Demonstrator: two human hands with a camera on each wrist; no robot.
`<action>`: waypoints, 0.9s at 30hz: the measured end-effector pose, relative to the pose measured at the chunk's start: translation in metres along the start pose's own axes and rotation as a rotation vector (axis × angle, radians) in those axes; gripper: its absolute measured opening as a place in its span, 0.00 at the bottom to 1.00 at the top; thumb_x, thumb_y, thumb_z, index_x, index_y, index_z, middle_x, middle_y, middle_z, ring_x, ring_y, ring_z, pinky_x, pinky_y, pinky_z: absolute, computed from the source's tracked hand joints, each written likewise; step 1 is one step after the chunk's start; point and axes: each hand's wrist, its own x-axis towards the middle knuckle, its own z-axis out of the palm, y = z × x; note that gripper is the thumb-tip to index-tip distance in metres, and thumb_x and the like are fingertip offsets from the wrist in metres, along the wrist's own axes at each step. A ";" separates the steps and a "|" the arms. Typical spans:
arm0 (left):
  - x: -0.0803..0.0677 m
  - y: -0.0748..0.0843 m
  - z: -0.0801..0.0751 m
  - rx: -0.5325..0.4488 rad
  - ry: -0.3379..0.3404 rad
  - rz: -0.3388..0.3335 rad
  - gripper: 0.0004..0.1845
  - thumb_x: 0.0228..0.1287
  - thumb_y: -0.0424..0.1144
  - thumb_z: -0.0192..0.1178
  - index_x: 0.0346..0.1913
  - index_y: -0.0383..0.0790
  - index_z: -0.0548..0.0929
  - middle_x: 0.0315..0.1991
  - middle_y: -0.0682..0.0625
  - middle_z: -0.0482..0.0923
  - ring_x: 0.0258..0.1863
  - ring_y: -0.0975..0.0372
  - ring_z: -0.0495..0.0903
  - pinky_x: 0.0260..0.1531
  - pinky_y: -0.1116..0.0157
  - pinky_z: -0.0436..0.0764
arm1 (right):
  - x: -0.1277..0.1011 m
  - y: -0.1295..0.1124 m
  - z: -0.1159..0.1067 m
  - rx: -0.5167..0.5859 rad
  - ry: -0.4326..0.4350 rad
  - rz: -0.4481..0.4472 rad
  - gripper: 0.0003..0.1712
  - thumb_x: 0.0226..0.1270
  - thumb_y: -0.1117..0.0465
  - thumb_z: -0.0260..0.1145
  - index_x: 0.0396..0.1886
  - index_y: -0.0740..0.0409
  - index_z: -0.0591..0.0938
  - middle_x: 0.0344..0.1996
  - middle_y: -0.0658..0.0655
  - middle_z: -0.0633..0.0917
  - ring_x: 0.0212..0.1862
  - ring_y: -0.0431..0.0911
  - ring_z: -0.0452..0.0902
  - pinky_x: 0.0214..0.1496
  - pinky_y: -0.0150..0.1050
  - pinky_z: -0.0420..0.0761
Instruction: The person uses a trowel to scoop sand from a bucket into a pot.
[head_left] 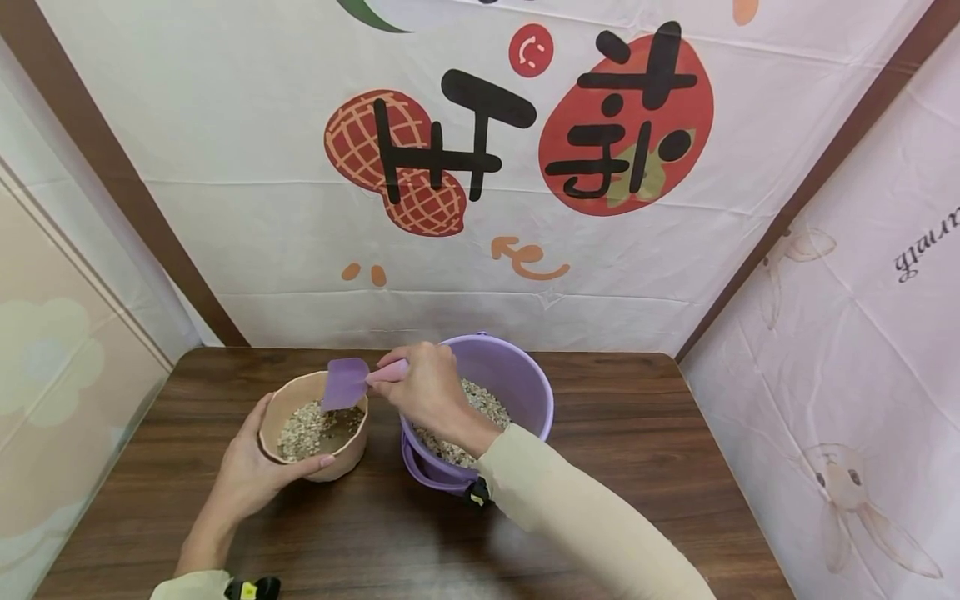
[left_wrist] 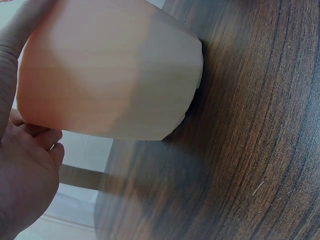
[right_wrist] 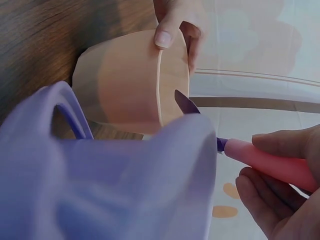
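Note:
A beige pot (head_left: 347, 463) with pale grit (head_left: 302, 430) inside stands on the table at the left. My left hand (head_left: 251, 467) grips its side, the thumb along the near rim and the fingers round the far side. In my right hand (head_left: 431, 387) is a small toy shovel (head_left: 346, 385) with a purple blade and a pink handle (right_wrist: 267, 162). The blade is tilted over the pot's opening, its lower edge at the grit. Beneath my right forearm stands a purple bucket (head_left: 517, 367) holding more grit (head_left: 487, 405); the forearm hides part of it.
The bucket's purple handle (head_left: 427, 477) hangs down on its near side. A brown wood-grain table (head_left: 622, 467) carries everything. Behind it hangs a printed white cloth (head_left: 262, 242), with further cloth panels at both sides.

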 end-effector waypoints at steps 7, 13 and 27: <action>-0.001 -0.001 0.000 0.013 -0.003 -0.011 0.73 0.42 0.50 0.84 0.82 0.38 0.41 0.72 0.25 0.58 0.68 0.33 0.61 0.60 0.32 0.65 | -0.007 0.009 -0.011 0.137 0.027 0.024 0.09 0.53 0.58 0.82 0.35 0.50 0.93 0.31 0.45 0.90 0.35 0.34 0.82 0.33 0.26 0.79; 0.000 0.000 0.000 0.004 0.005 -0.001 0.73 0.42 0.49 0.85 0.82 0.38 0.42 0.72 0.25 0.59 0.68 0.34 0.62 0.60 0.32 0.64 | -0.015 0.017 -0.025 0.255 0.046 0.079 0.11 0.50 0.58 0.84 0.35 0.50 0.93 0.30 0.44 0.90 0.34 0.32 0.82 0.32 0.29 0.81; 0.001 0.000 0.001 -0.008 0.026 0.019 0.72 0.40 0.48 0.86 0.82 0.37 0.45 0.70 0.26 0.62 0.66 0.36 0.63 0.59 0.34 0.65 | -0.042 0.047 -0.063 0.497 0.132 0.186 0.14 0.46 0.58 0.86 0.36 0.51 0.93 0.28 0.45 0.90 0.33 0.41 0.86 0.30 0.34 0.82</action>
